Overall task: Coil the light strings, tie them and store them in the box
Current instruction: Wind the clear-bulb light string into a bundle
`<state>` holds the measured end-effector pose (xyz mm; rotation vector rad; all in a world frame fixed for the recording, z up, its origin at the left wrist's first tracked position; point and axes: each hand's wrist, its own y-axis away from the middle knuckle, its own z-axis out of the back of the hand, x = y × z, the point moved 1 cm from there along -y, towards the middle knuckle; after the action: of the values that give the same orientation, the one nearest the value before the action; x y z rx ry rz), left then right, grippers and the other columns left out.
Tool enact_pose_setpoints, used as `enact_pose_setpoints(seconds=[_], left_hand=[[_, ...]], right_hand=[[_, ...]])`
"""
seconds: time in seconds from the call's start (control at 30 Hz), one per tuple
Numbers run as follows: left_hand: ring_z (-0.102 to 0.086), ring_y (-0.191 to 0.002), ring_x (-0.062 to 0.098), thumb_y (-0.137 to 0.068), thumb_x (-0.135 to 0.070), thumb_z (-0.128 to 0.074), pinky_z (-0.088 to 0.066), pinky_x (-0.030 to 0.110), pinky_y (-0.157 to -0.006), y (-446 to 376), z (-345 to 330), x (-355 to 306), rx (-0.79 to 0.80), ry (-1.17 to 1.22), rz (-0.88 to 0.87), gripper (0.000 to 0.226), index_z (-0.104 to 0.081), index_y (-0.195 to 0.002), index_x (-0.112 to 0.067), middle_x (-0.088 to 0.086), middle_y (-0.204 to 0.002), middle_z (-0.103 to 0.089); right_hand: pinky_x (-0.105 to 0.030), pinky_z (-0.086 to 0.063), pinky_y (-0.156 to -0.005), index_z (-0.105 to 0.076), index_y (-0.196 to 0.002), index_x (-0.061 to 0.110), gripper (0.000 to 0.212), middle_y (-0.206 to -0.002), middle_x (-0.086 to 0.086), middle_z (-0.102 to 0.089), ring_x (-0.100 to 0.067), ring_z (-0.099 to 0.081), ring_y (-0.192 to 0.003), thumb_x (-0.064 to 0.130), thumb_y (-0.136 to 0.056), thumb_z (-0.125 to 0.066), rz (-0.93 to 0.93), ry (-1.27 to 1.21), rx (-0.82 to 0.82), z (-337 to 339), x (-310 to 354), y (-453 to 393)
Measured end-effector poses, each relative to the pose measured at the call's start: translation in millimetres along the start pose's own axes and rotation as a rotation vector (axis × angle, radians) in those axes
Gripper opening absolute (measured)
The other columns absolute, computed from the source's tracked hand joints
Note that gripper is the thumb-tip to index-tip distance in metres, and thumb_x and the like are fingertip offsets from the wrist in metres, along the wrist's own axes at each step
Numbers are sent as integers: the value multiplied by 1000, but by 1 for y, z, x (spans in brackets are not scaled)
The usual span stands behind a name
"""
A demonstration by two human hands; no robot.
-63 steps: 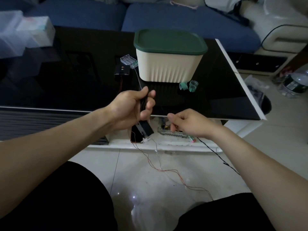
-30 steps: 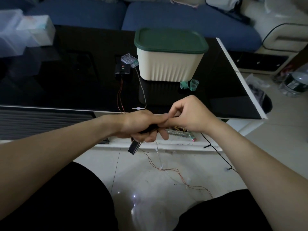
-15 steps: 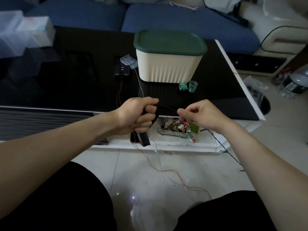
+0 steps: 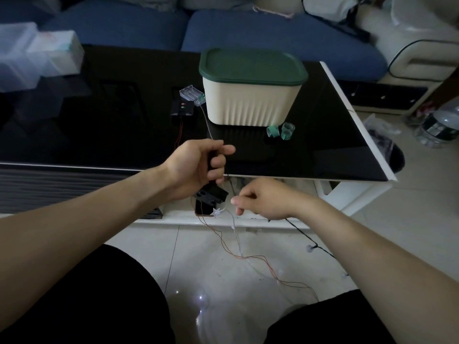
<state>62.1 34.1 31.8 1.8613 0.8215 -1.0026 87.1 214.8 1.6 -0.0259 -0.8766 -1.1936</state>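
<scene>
- Gripping a black battery pack (image 4: 210, 192), the left hand (image 4: 198, 167) has its fingers (image 4: 218, 162) curled round it in front of the tabletop's (image 4: 323, 150) near edge.
- Half a second ago the right hand (image 4: 260, 201) pinched the string level with the left; now it has dropped lower, below the tabletop's near edge, fingers loosely curled. Whether it pinches the thin wire cannot be told.
- Light strings (image 4: 238, 247) trail from the pack down onto the floor (image 4: 218, 276), one reddish, one pale.
- Box (image 4: 250, 95), cream with a green lid (image 4: 250, 65), stands toward the tabletop's far right, lid on, as before.
- Beside its left wall lie a clear battery holder (image 4: 192, 95) and a black controller (image 4: 182, 108).
- Green tape rolls (image 4: 280, 130) sit just before the box's near right corner.
- No writing is legible.
</scene>
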Motion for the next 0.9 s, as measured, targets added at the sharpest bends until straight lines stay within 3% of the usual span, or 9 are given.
enact_pose_setpoints(seconds=[0.13, 0.23, 0.3, 0.37, 0.43, 0.53, 0.67, 0.73, 0.9], left_hand=[[-63, -68, 19, -99, -19, -45, -52, 35, -80, 1, -4, 0, 22, 22, -6, 26, -54, -117, -2, 6, -78, -65], [-71, -90, 28, -100, -18, -42, -53, 39, -94, 3, -8, 0, 59, 27, 9, 23, -51, -112, 0, 19, -99, -71], [-70, -94, 30, -102, -14, -43, -58, 36, -88, 1, -10, 7, 47, -86, 16, 30, -58, -104, 11, 25, -103, -71], [-68, -80, 26, -102, -12, -47, -57, 33, -75, -3, -10, 15, 11, -276, -7, 26, -62, -87, 4, 18, -85, -72], [-56, -65, 21, -101, -17, -51, -46, 32, -65, -5, -9, 21, -30, -439, -12, 30, -54, -73, -7, 8, -66, -58], [-50, -69, 28, -102, -36, -47, -44, 34, -69, -6, -5, 21, 20, -566, 25, 45, -56, -80, 2, 16, -72, -53], [-56, -69, 34, -107, -40, -29, -46, 35, -68, -1, -5, 19, 162, -662, 41, 68, -63, -83, 14, 29, -75, -63], [-57, -67, 34, -108, -38, -24, -48, 34, -67, 0, -5, 17, 176, -702, 30, 69, -65, -78, 9, 27, -72, -65], [-42, -50, 28, -108, -41, -19, -41, 39, -67, 1, 3, 18, 291, -705, 113, 72, -65, -81, 7, 16, -53, -57]], right_hand=[[-12, -34, -50, -73, -83, 14, 38, -50, 16, -57, 4, -54, -52, 35, -104, -50, 79, 79, -19, -15, 26, 1], [-31, -39, -58, -55, -69, 10, 40, -62, 0, -57, -17, -50, -58, 32, -102, -54, 156, 111, -31, -26, 36, 3], [-36, -44, -63, -47, -64, 17, 40, -66, -4, -53, -20, -52, -66, 30, -102, -54, 199, 98, -45, -28, 39, 4], [-38, -47, -70, -53, -66, 15, 37, -72, -6, -56, -17, -56, -79, 27, -101, -54, 241, 72, -79, -25, 43, 6], [-32, -42, -60, -57, -64, 14, 36, -63, -1, -56, -9, -52, -63, 21, -100, -57, 275, 33, -128, -21, 45, 8], [-17, -35, -49, -66, -65, 22, 32, -50, 8, -53, -6, -50, -50, 19, -97, -62, 267, -44, -182, -13, 40, 9], [-10, -43, -61, -79, -77, 15, 19, -61, 7, -70, 3, -63, -59, 18, -93, -69, 267, -144, -203, -8, 37, 10], [-12, -48, -67, -79, -75, 13, 19, -64, 6, -73, 2, -67, -65, 16, -92, -70, 287, -194, -219, -8, 36, 11], [-10, -42, -57, -77, -70, 16, 15, -57, 9, -69, 1, -61, -53, 23, -74, -89, 296, -290, -374, 2, 29, 12]])
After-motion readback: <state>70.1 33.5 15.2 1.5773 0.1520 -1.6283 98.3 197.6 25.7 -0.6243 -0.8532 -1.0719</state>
